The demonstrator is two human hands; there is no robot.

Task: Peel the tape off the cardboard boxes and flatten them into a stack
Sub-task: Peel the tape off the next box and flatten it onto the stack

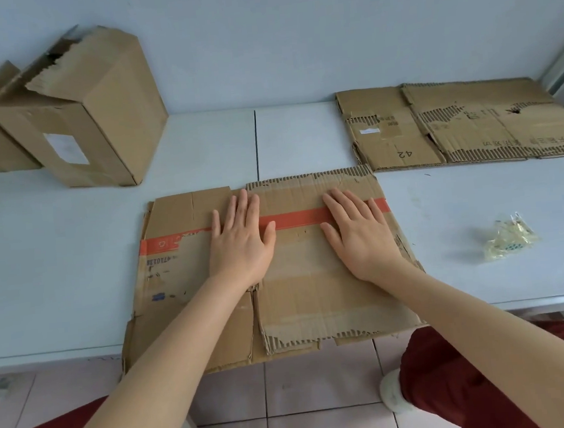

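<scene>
The flattened brown cardboard box (pixel 278 271), torn along its corrugated edges and crossed left to right by an orange tape stripe (pixel 294 219), lies on the pale table (pixel 58 265), its near end overhanging. Left hand (pixel 240 240) and right hand (pixel 360 234) press it, fingers straight.

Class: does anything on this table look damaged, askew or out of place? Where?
The upright box, back left, has a ragged, torn top. The flattened box under the left hand and right hand overhangs the table's near edge. A crumpled wad of clear tape lies loose at right.
</scene>
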